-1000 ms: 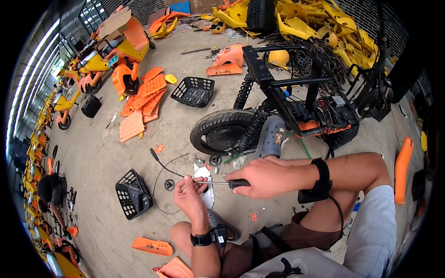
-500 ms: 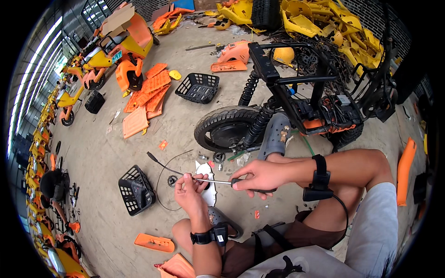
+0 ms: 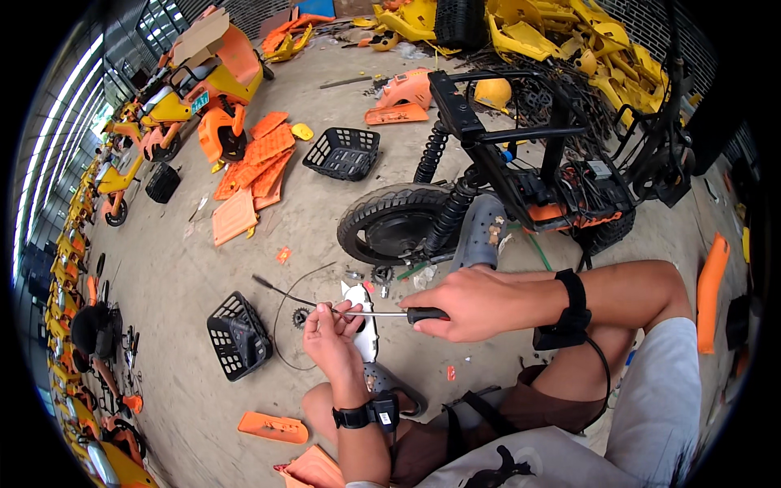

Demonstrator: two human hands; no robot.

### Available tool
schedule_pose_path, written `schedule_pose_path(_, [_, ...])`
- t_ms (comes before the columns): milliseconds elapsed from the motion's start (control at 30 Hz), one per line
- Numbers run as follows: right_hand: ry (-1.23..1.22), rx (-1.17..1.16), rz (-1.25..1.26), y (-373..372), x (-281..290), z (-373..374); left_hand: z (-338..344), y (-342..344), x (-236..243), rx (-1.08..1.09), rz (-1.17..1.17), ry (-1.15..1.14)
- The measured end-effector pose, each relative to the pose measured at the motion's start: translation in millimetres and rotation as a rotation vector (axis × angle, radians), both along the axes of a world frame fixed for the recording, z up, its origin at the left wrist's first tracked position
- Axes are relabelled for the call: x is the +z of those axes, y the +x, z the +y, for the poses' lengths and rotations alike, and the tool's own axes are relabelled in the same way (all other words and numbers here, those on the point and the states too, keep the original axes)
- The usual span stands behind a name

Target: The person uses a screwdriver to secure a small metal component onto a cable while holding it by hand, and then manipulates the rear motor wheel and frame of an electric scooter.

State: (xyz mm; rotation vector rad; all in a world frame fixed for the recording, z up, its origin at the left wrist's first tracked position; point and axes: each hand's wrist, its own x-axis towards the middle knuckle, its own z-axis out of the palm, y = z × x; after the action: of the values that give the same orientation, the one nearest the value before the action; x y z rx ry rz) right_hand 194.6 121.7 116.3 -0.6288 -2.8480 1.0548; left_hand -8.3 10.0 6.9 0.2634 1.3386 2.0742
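head view: we've got the screwdriver [image 3: 400, 314] by its black handle [image 3: 429, 315] in our right grip [image 3: 476, 305], fingers wrapped. our left grip [image 3: 332, 332] pinches the black cable [image 3: 279, 290] near the screwdriver's tip. screwdriver spans both grips, over the white part [image 3: 366, 346] on the floor [image 3: 179, 342].

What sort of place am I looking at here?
Likely a scooter repair or salvage workshop: there's a stripped black scooter frame, a heap of yellow body panels, and a row of yellow scooters along the left.
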Motion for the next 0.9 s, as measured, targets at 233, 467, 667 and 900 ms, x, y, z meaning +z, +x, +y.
schedule_pose_path(233, [0.054, 0.028, 0.017, -1.3, -4.6, 1.8, -4.5, -8.2, -5.2, -0.069, -0.100, 0.108])
schedule_pose_path(467, [0.002, 0.003, 0.031, -2.8, -2.1, -2.8, -4.0, -3.4, 0.9, -0.107, -0.111, 0.107])
schedule_pose_path(667, [-0.080, -0.014, -0.010, -2.6, 5.8, -4.1, -3.9, -3.1, 3.5, -0.101, -0.142, 0.136])
schedule_pose_path(900, [-0.081, -0.024, -0.036, -5.5, 3.5, -3.9, -5.3, -4.1, 1.3, -0.139, -0.109, 0.123])
